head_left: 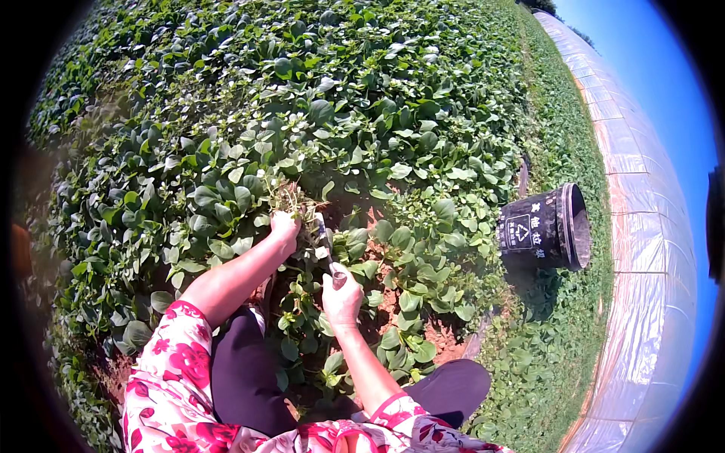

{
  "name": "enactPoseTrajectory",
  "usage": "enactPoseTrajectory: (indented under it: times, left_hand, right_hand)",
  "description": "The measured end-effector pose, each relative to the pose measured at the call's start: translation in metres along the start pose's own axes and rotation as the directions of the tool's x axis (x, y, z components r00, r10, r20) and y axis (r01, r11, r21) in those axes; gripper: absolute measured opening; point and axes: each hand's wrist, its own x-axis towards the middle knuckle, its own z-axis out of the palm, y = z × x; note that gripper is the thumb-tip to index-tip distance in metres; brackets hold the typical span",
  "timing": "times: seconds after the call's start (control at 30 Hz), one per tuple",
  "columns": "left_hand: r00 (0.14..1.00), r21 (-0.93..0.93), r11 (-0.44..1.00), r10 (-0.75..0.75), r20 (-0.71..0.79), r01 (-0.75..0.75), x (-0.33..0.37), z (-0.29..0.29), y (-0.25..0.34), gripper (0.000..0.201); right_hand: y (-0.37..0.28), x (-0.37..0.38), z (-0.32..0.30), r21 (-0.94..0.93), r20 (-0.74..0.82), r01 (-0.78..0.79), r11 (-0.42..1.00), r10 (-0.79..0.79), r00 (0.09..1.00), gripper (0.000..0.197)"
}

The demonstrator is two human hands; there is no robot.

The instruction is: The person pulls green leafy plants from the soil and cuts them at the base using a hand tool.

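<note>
Plant clump [288,198] clutched by left hand [285,229]; bladed tool [328,251] gripped by right hand [342,297], close by; left hand could be nicked by a leftward slip.

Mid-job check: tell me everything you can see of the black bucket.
The black bucket is round, looks like plastic, and narrows from a thick rim toward its base. White printed characters and a framed triangle symbol mark its wall. It sits out to the person's right, its base among green plants, with a shadow beside it. Its mouth points to the picture's right; given the bent view, it is probably upright. Its contents cannot be told.
</note>
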Motion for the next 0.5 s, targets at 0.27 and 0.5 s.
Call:
enactPoseTrajectory:
  times: [0.27, 0.5]
  left_hand:
    - [0.776, -0.555, 0.624, -0.134, 0.617, 0.549, -0.044, 0.018, 0.059, 0.021]
    - [0.217, -0.281, 0.7, 0.181, 0.959, 0.656, -0.09, -0.004, 0.056, 0.045]
  right_hand:
    - [0.019, 0.014, -0.037, -0.139, -0.036, 0.025, 0.99, -0.03, 0.999, 0.026]
    - [-0.021, 0.031, -0.057, -0.064, -0.124, 0.273, 0.96, -0.279, 0.952, 0.028]
